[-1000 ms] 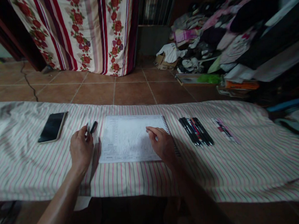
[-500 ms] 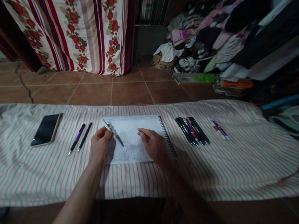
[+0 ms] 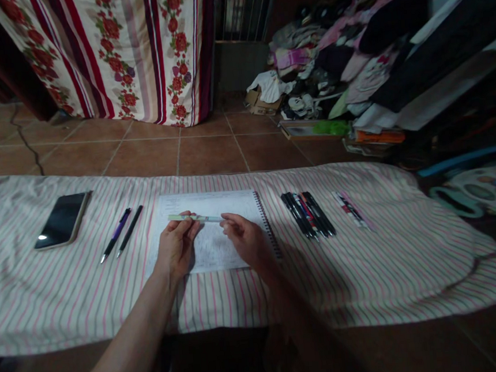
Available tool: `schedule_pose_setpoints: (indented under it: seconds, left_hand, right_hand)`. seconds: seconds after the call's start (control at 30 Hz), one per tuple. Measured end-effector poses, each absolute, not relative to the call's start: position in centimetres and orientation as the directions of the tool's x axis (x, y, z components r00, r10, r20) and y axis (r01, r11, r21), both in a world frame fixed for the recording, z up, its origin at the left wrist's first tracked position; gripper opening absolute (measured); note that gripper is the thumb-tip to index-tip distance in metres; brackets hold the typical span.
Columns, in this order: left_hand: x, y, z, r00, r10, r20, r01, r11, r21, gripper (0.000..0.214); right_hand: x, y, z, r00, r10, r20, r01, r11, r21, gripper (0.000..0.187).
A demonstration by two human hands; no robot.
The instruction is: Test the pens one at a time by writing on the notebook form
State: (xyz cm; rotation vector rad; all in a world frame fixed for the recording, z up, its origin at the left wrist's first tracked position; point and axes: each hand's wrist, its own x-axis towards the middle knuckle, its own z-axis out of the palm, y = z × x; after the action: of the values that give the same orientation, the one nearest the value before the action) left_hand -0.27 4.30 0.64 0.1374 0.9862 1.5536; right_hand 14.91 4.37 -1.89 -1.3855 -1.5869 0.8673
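Observation:
Over a spiral notebook (image 3: pixel 223 252) with writing on its page, a light-coloured pen (image 3: pixel 203 218) lies level between my hands. My left hand (image 3: pixel 178 243) pinches it near its pale green end. The fingers of my right hand (image 3: pixel 244 235) close on its other tip at the right. Left of the notebook rest a purple and black pen (image 3: pixel 116 233) and a black pen (image 3: pixel 130 231), side by side. To the right lies a row of several mostly black pens (image 3: pixel 308 214), and farther right a small group of white and pink pens (image 3: pixel 353 210).
A phone (image 3: pixel 63 220) lies at the left on the striped cloth (image 3: pixel 381 273). Beyond the cloth is a tiled floor (image 3: pixel 210 149) with a floral curtain (image 3: pixel 141 56). A heap of clothes (image 3: pixel 332 57) and a cardboard box (image 3: pixel 261 102) stand at the back right.
My left hand has turned the pen from slanting to level and moved it rightward over the page. My right hand has closed on its far tip. The view has shifted slightly.

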Motion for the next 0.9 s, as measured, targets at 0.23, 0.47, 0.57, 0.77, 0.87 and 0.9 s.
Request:
schedule_pose_setpoints:
  seconds: [0.23, 0.47, 0.57, 0.77, 0.87, 0.9]
  left_hand:
    - [0.3, 4.2, 1.2, -0.243, 0.851, -0.465, -0.766, 0.126, 0.631, 0.023]
    - [0.6, 3.8, 1.2, -0.214, 0.855, -0.472, -0.769, 0.15, 0.621, 0.021]
    - [0.5, 3.7, 1.2, -0.195, 0.863, -0.466, -0.775, 0.156, 0.613, 0.02]
    - [0.6, 3.3, 1.2, -0.142, 0.879, -0.455, -0.785, 0.18, 0.593, 0.019]
    - [0.6, 3.3, 1.2, -0.133, 0.885, -0.447, -0.788, 0.179, 0.589, 0.019]
    - [0.6, 3.3, 1.2, -0.132, 0.884, -0.449, -0.788, 0.181, 0.589, 0.019]
  right_hand:
    - [14.7, 4.9, -2.3, -0.009, 0.999, 0.031, 0.169, 0.033, -0.985, 0.027]
    - [14.3, 4.6, -1.3, 0.067, 0.997, -0.04, -0.018, -0.039, -0.999, 0.026]
    - [14.1, 4.6, -1.1, 0.077, 0.996, -0.047, -0.03, -0.045, -0.999, 0.025]
    - [13.1, 4.7, -0.8, 0.044, 0.998, -0.044, -0.057, -0.041, -0.998, 0.02]
    - [12.6, 4.7, -0.7, 0.021, 0.999, -0.045, -0.069, -0.043, -0.997, 0.021]
    - [12.5, 4.7, -0.6, 0.022, 0.999, -0.05, -0.075, -0.048, -0.996, 0.021]
